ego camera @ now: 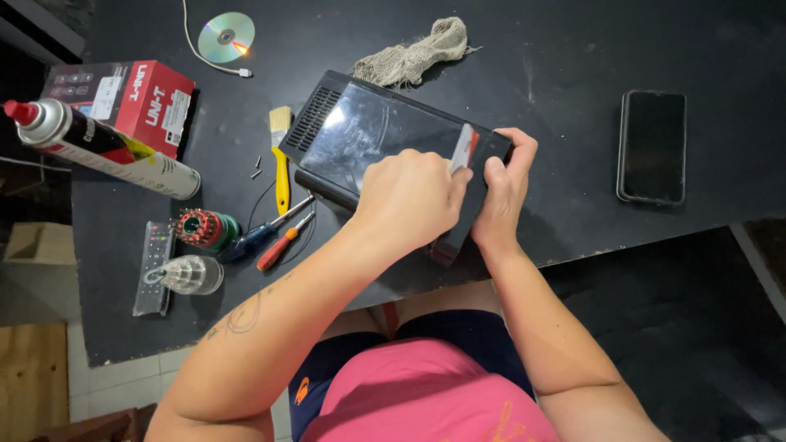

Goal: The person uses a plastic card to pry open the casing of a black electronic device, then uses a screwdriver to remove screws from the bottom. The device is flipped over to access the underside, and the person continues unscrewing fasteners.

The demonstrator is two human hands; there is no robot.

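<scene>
Black device (368, 139) lies on the dark table (573, 49), long axis diagonal, upper-left to lower-right. Left hand (409, 196) is closed on a white/red card (464, 147) at the near-right corner. Right hand (506, 184) grips that corner edge. Both hands are equally near.

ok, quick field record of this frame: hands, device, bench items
left hand: holds a white-and-red card against the black device
right hand: grips the device's near corner
device: glossy black box, vented side, lying on the black table
left of device: yellow brush, two screwdrivers, spray can, red box
far side: disc, rag
right: phone
</scene>
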